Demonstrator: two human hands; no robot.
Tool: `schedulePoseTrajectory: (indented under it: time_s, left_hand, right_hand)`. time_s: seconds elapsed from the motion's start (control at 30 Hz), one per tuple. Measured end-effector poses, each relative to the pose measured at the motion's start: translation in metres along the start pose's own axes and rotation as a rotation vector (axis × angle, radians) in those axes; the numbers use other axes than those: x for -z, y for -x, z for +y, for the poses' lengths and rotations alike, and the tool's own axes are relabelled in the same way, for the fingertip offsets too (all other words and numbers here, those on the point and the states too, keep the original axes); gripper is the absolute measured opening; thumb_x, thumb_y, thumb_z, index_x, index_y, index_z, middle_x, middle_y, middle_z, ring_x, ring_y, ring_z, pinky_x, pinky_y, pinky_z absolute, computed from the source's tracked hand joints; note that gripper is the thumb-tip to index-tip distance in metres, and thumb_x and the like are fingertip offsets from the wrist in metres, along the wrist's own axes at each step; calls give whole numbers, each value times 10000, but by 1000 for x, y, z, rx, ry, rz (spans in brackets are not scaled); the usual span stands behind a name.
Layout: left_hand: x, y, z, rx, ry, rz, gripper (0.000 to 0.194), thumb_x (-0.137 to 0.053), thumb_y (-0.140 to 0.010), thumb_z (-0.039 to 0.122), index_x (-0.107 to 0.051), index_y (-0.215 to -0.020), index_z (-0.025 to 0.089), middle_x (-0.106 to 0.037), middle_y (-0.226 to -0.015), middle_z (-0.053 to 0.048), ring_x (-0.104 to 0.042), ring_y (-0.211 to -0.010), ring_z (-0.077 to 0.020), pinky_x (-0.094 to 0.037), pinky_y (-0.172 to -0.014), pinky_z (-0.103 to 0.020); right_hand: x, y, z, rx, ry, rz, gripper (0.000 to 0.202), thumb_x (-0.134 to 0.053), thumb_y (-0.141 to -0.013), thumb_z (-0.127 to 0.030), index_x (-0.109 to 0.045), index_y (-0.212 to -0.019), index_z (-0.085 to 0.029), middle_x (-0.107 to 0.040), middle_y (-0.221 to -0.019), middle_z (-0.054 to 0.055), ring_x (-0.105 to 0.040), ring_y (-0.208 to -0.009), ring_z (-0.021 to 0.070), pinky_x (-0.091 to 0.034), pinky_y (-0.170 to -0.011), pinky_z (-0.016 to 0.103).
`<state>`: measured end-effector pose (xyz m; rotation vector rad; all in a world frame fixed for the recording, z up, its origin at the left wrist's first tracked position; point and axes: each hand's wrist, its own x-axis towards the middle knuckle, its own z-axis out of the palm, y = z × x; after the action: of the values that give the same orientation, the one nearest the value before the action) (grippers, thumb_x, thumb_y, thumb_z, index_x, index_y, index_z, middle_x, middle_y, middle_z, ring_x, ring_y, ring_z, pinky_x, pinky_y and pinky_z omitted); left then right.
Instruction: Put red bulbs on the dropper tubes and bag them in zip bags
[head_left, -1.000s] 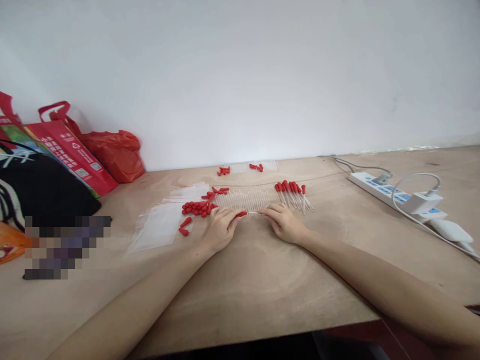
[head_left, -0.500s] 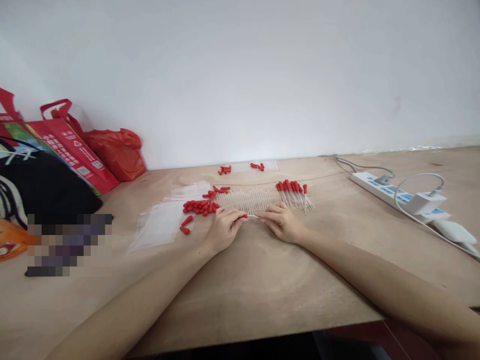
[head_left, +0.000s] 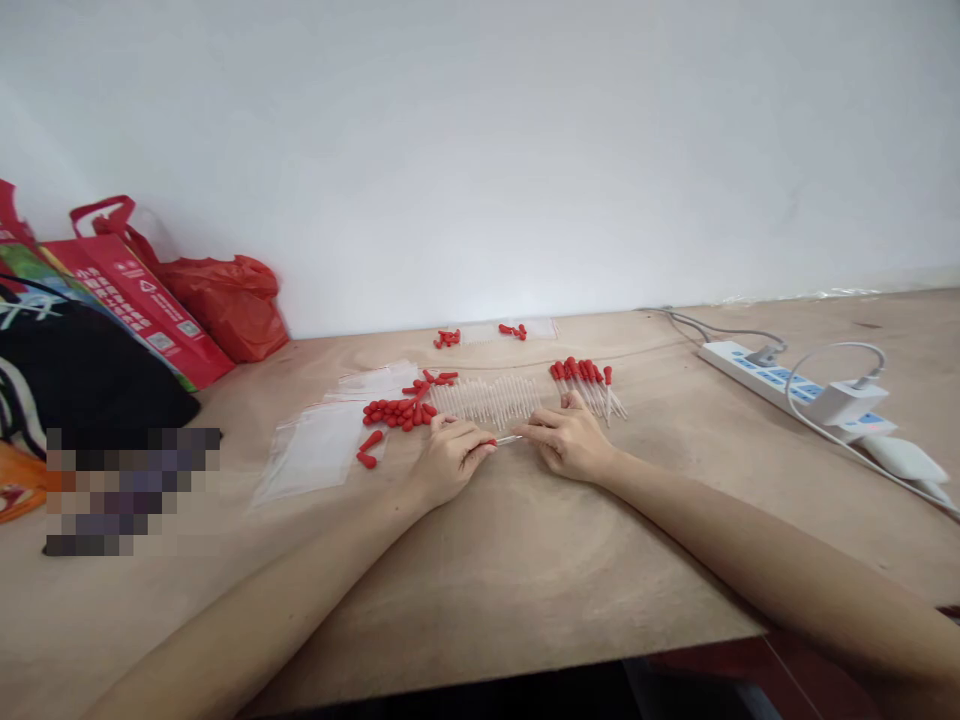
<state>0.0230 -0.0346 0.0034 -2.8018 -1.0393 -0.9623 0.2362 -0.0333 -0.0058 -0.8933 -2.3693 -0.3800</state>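
Note:
My left hand (head_left: 453,456) pinches a red rubber dropper bulb, whose tip shows past the fingers. My right hand (head_left: 571,440) grips a thin clear dropper tube (head_left: 508,439) that runs across the gap to the bulb. Whether the tube's end sits inside the bulb is too small to tell. Beyond the hands lies a row of clear dropper tubes (head_left: 487,401). Loose red bulbs (head_left: 396,413) are heaped left of that row. To its right, several droppers with red bulbs fitted (head_left: 581,375) lie side by side.
Clear zip bags (head_left: 311,455) lie at the left. More red bulbs (head_left: 448,339) and a bag are near the wall. A white power strip (head_left: 772,380) with plugs and cables stands at the right. Red bags (head_left: 232,300) and a black bag (head_left: 90,370) are at the far left.
Both hands stay together around the bulb and tube, which now sit slightly lower and tilt a little. The whole view has shifted slightly; the other things lie as before.

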Motion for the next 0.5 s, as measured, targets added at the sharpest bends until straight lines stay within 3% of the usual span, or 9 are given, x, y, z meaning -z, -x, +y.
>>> schedulePoseTrajectory:
  time_s: [0.2,0.5]
  left_hand:
    - [0,0,0,-38,15,9,206,-438,-852,266,-581,-738,171,-650,-713,1,-556,-646,-116,-283,-808,-334]
    - [-1,-1,0,-73,11,-25,203,-421,-849,271,-565,-751,167,-636,-708,-7,-550,-651,-121,-306,-792,-322]
  right_hand:
    - [1,-1,-6,-2,-25,-5,231,-393,-825,-200,-624,-824,-188,-585,-680,9,-411,-575,105,-176,-658,315]
    - [-3,-6,-13,-92,-170,-130,265,-349,-859,-221,-568,-726,-153,-582,-679,13,-417,-582,102,-180,-658,292]
